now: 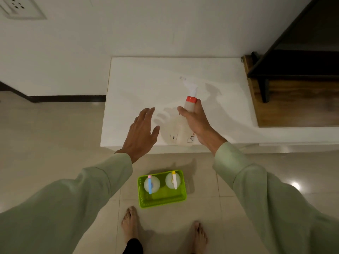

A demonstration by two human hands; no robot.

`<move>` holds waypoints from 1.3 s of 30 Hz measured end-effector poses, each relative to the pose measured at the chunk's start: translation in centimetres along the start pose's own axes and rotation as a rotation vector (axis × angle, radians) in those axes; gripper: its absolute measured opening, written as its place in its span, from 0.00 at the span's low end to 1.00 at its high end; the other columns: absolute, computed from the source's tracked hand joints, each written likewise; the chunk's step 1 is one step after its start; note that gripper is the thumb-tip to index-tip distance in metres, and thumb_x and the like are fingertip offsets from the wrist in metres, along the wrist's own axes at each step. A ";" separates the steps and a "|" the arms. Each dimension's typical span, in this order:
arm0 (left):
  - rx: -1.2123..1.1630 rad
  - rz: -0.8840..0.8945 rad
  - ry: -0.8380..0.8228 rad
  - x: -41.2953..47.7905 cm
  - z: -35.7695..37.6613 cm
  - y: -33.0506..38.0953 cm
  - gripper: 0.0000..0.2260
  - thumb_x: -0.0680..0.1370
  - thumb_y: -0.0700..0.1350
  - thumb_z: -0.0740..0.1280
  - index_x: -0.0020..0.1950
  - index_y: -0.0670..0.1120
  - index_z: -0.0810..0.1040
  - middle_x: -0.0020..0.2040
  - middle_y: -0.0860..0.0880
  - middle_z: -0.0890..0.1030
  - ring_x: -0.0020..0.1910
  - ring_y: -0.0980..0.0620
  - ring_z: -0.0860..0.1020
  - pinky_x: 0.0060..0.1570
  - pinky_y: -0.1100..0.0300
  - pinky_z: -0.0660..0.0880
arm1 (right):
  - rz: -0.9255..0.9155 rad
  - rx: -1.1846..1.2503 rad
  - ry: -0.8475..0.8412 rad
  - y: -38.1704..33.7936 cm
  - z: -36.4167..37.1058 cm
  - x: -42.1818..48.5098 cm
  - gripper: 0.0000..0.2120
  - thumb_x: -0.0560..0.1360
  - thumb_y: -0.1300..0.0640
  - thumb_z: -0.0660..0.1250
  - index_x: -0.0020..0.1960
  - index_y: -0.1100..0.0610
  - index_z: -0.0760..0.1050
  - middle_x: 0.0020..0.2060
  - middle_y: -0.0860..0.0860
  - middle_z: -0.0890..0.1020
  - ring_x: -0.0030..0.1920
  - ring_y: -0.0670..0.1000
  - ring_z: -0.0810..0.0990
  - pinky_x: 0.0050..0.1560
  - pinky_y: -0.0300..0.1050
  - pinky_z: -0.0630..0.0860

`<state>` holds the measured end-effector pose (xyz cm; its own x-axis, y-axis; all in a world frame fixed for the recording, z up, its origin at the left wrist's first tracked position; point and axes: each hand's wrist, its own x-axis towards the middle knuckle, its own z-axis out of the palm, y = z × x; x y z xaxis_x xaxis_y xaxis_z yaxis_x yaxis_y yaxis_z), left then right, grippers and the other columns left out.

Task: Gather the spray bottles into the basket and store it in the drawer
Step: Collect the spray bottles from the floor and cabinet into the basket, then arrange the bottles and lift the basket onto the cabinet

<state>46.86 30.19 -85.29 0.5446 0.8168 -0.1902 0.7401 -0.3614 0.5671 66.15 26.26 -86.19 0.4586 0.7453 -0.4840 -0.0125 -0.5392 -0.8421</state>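
A translucent, frosted-looking plastic spray bottle with a glossy red cap sits on a smooth, matt white tabletop. Below, a bright green slotted plastic basket rests on glossy, reflective beige floor tiles. Soft, matt pale-green cloth sleeves cover both arms, and a dark grained wood surface lies at right.

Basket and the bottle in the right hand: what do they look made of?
Basket: likely glossy moulded plastic, judging by its bright green, slotted walls. Bottle in the right hand: probably translucent plastic; the white surface shows through its cloudy body. Its orange collar looks like opaque plastic.
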 end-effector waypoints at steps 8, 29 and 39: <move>-0.069 -0.086 0.073 -6.1 2.1 1.6 0.26 0.82 0.46 0.62 0.78 0.46 0.58 0.78 0.47 0.62 0.75 0.45 0.65 0.72 0.47 0.67 | -0.107 0.071 -0.126 4.1 -1.4 -8.1 0.12 0.78 0.57 0.69 0.60 0.55 0.74 0.51 0.49 0.82 0.51 0.47 0.81 0.48 0.42 0.76; -0.151 -0.261 -0.123 -19.0 21.3 -17.3 0.24 0.81 0.43 0.63 0.76 0.46 0.64 0.73 0.48 0.69 0.70 0.46 0.71 0.67 0.52 0.70 | -0.078 -0.302 0.289 36.6 16.0 -12.6 0.13 0.73 0.58 0.74 0.56 0.51 0.78 0.44 0.44 0.79 0.49 0.51 0.76 0.50 0.44 0.72; -0.215 -0.360 -0.025 -16.0 27.1 -19.4 0.20 0.81 0.52 0.62 0.72 0.48 0.67 0.65 0.46 0.75 0.61 0.46 0.76 0.53 0.59 0.66 | -0.084 -0.532 0.223 42.5 17.4 -10.4 0.11 0.74 0.60 0.73 0.54 0.58 0.78 0.48 0.53 0.83 0.51 0.58 0.78 0.48 0.40 0.66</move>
<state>34.52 11.94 -114.96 0.2775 0.8616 -0.4251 0.7872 0.0498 0.6147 45.36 2.42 -121.13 0.6154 0.7246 -0.3101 0.4536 -0.6474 -0.6125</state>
